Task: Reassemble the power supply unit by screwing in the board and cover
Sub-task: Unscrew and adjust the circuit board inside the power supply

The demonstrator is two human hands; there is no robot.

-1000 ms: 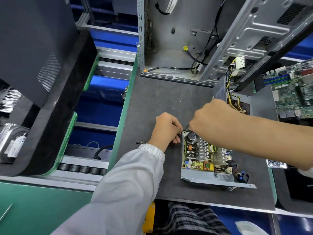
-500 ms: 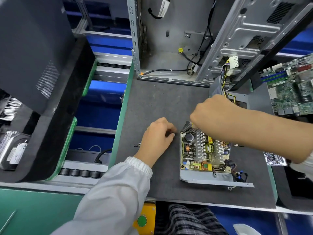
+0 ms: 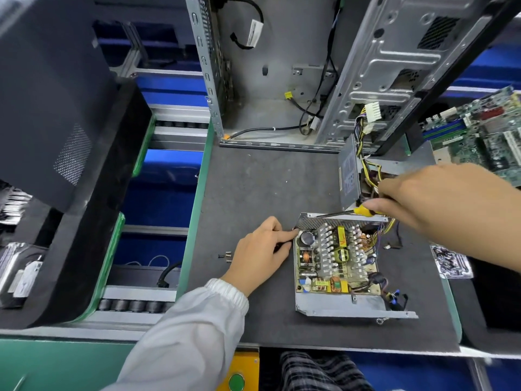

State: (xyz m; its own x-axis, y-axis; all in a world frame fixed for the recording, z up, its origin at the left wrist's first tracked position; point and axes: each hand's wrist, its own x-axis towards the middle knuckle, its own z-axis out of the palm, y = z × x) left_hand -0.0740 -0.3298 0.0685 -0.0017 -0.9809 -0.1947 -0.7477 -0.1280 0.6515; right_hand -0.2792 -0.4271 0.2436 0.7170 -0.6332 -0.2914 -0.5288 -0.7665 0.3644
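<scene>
Here left hand [image 3: 260, 251] pinches at the board [image 3: 337, 262] corner; right hand [image 3: 423, 198] grips the screwdriver [image 3: 355, 211].

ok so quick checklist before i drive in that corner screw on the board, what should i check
1. Screwdriver in the right hand: ok, gripped by its yellow handle.
2. Tip on the screw: not ok, the shaft lies nearly flat across the perforated back wall, not upright over the corner.
3. Screw set in the far left corner: cannot tell, the left hand fingertips cover that spot.
4. Board lying in its metal tray: ok, it looks level inside.
5. Spare screws within reach: ok, a few lie on the mat left of the left hand.
6. Wires clear of the corner: ok, the bundle runs off the right side.
</scene>
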